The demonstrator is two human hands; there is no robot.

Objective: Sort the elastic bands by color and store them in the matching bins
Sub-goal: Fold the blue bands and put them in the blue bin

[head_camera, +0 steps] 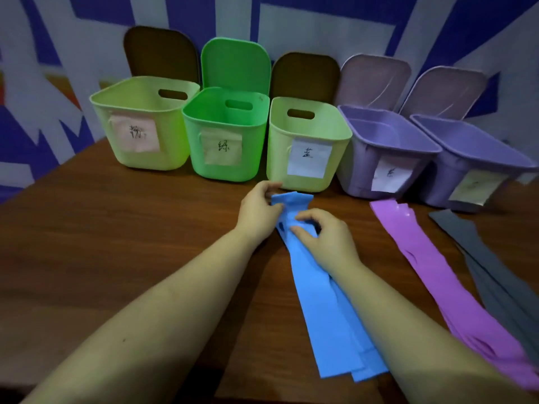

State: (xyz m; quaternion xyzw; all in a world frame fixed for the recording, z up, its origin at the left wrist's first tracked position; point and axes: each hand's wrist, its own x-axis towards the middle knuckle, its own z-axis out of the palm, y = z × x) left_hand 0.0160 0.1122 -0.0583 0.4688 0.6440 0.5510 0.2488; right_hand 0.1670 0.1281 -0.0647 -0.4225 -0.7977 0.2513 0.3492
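Five open bins [309,147] lined along the wall, insides I can see bare, my left hand [256,211] and right hand [326,237] both pinching the blue bands [323,301] on the table [116,228] before the third bin

Wooden table [116,243], blue-and-white wall [291,24]

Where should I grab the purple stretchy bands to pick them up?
Probably at the far end of the purple bands, near the bins. They lie flat in a long stack, and that end is free, while the near end runs out of view. Come from above and pinch all layers together.
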